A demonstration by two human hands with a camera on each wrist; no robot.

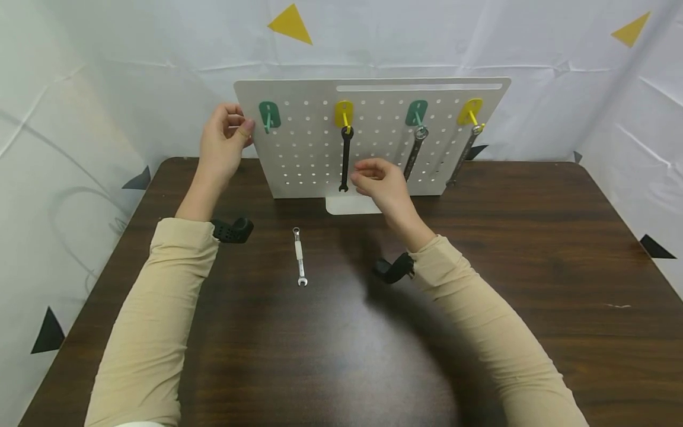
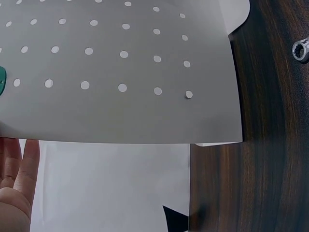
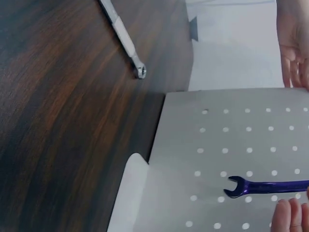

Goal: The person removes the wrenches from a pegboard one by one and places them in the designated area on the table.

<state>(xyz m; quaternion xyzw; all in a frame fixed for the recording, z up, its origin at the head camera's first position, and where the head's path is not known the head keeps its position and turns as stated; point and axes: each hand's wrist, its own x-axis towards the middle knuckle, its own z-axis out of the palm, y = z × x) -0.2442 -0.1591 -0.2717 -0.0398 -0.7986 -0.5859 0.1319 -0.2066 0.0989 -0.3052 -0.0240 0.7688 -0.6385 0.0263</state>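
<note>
A grey pegboard (image 1: 299,148) stands upright at the table's back. My left hand (image 1: 224,133) holds its left edge, with fingers reaching the edge in the left wrist view. My right hand (image 1: 381,181), fingers loosely bent, is close beside the lower end of a dark wrench (image 1: 345,157) hanging from a yellow hook (image 1: 344,112). In the right wrist view this wrench (image 3: 270,187) looks purplish, with its open end showing and fingertips (image 3: 289,215) alongside. A silver wrench (image 1: 299,258) with a pale wrapped handle lies on the table in front of the board.
A green hook (image 1: 269,115) at the board's left carries nothing. Another wrench (image 1: 413,154) hangs from a green hook (image 1: 417,111), and one more wrench (image 1: 464,154) from the right yellow hook (image 1: 471,110). The board's white foot (image 1: 349,206) rests on the dark wooden table (image 1: 320,356).
</note>
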